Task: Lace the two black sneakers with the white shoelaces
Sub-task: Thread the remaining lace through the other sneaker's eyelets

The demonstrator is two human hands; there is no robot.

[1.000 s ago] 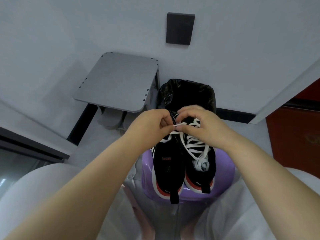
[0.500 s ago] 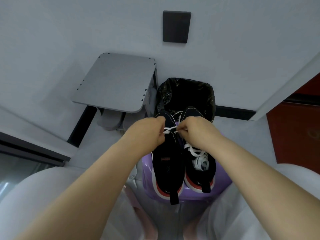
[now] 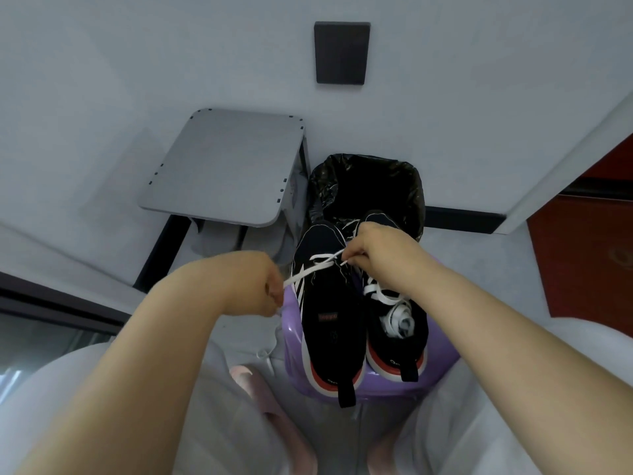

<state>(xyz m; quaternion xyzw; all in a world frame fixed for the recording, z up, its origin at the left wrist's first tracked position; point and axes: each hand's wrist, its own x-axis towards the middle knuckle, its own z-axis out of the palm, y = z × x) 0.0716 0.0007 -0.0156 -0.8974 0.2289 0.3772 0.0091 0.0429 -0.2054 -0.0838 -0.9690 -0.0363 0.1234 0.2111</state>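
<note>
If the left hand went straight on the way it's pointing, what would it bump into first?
Probably the white-striped side of the nearer black sneaker, just beyond the left hand, which pinches the flat white shoelace; depth is unclear.

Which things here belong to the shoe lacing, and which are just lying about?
Job: sneaker being laced, other sneaker, white shoelace, left hand, right hand, purple stool under them.
Lying about: black-lined bin, grey tabletop, dark wall plate.
</note>
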